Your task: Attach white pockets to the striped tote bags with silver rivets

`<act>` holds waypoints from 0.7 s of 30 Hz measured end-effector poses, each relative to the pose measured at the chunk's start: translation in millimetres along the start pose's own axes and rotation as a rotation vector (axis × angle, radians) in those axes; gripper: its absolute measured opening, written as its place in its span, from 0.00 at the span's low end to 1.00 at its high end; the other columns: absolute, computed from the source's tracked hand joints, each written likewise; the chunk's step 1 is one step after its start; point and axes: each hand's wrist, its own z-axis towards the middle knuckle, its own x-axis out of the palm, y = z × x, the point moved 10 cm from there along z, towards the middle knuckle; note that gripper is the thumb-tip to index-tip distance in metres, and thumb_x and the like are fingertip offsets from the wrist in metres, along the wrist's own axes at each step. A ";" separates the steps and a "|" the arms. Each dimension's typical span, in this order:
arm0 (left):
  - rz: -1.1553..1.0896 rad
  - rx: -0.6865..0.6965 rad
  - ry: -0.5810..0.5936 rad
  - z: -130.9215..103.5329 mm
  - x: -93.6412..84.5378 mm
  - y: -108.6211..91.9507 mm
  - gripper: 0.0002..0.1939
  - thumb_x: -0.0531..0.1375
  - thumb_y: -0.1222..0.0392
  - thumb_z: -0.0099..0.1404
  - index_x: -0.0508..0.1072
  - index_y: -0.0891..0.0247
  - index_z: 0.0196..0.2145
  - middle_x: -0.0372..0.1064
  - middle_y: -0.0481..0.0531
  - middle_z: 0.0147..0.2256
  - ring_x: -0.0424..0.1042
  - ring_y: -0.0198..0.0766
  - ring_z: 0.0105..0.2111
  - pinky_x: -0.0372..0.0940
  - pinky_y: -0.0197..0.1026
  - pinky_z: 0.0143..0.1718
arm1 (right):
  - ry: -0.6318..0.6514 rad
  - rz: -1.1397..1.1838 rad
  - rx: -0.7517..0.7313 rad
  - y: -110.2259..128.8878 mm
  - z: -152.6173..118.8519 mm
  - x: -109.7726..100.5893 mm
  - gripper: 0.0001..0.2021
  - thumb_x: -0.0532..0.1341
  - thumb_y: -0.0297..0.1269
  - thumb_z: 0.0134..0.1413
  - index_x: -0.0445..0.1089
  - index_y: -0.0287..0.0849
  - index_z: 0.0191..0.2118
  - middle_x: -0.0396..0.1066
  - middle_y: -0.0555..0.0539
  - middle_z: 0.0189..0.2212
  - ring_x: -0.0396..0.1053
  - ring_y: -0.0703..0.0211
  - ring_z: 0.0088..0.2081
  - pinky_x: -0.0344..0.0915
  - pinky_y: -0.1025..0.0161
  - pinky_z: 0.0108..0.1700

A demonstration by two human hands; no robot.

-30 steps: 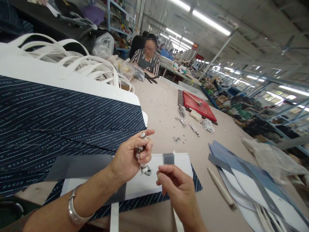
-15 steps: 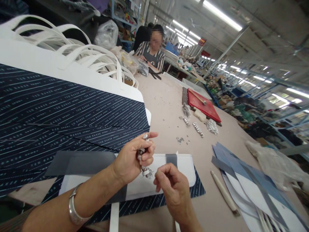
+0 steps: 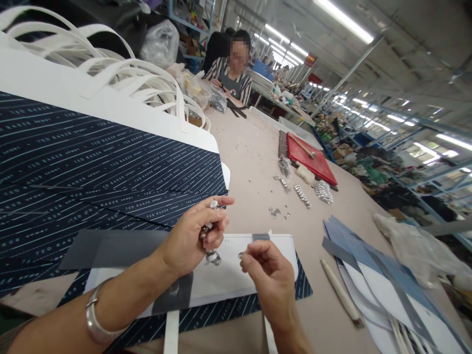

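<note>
My left hand (image 3: 191,231) is curled round a bunch of small silver metal fasteners (image 3: 213,257), some of which hang below the fingers; the index finger points out to the right. Thumb and fingertips of my right hand (image 3: 269,275) pinch one small metal ring (image 3: 240,255). Both hands are above a white panel (image 3: 217,285) with dark grey strips across it. Under that panel shows navy printed bag material (image 3: 303,285), and a white strap (image 3: 171,329) hangs toward me.
Navy printed bags (image 3: 110,157) with white handles are stacked at left. Loose metal pieces (image 3: 275,212), strung fasteners (image 3: 302,195) and a red board (image 3: 309,157) with a hammer (image 3: 304,148) lie ahead. At right are a pale-handled tool (image 3: 339,290) and blue-white pieces (image 3: 372,265). A co-worker (image 3: 230,73) sits opposite.
My left hand has shifted left with the fasteners, away from my right hand. My right hand has risen slightly, and the small ring now shows at its fingertips.
</note>
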 end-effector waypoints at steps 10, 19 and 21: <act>1.882 0.499 0.217 -8.4 13.6 9.8 0.09 0.53 0.69 0.63 0.72 0.60 0.33 0.70 0.51 0.31 0.69 0.37 0.24 0.52 0.38 0.22 | 0.044 -0.044 0.146 -46.5 35.0 12.8 0.07 0.64 0.36 0.48 0.70 0.41 0.33 0.72 0.51 0.26 0.68 0.62 0.28 0.65 0.64 0.32; 2.128 0.570 0.412 -20.6 3.1 56.9 0.16 0.50 0.75 0.63 0.70 0.67 0.44 0.72 0.59 0.42 0.74 0.41 0.27 0.64 0.40 0.23 | 0.067 -0.219 0.050 -42.8 40.8 29.3 0.02 0.61 0.33 0.51 0.70 0.42 0.31 0.73 0.52 0.26 0.70 0.61 0.29 0.66 0.65 0.34; 2.124 0.610 0.408 -23.2 2.4 57.7 0.16 0.50 0.75 0.63 0.70 0.66 0.45 0.72 0.60 0.44 0.74 0.40 0.28 0.65 0.39 0.23 | 0.072 -0.272 0.030 -39.9 41.4 32.3 0.02 0.60 0.32 0.51 0.70 0.42 0.30 0.74 0.52 0.25 0.70 0.61 0.28 0.65 0.65 0.33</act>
